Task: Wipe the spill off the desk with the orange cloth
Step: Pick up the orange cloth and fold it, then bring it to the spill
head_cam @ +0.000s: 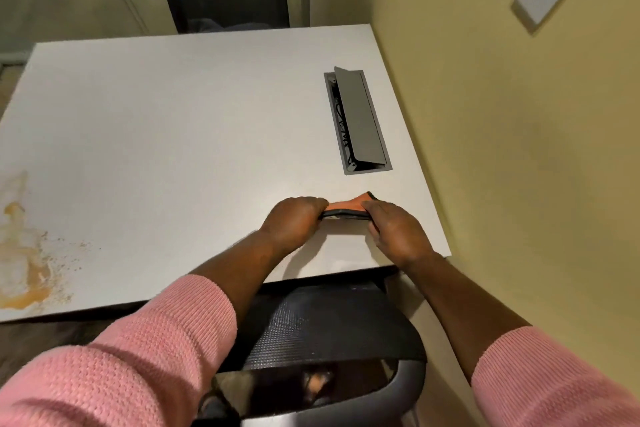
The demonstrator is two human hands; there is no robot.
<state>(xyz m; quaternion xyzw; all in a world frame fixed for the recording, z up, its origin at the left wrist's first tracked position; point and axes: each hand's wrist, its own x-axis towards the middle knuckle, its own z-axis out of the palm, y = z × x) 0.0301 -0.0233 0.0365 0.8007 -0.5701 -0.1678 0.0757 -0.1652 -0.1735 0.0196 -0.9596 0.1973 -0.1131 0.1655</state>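
Observation:
The orange cloth (349,206) with a dark edge is held just above the white desk (180,135) near its front right corner. My left hand (294,222) grips the cloth's left end and my right hand (394,229) grips its right end, so most of the cloth is hidden between my fingers. The spill (24,253), an orange-brown smear with scattered specks, lies at the desk's front left, far from both hands.
A grey cable hatch (358,121) with its lid tilted open is set into the desk behind my hands. A yellow wall (519,149) borders the desk on the right. A black mesh chair (325,333) stands under the front edge.

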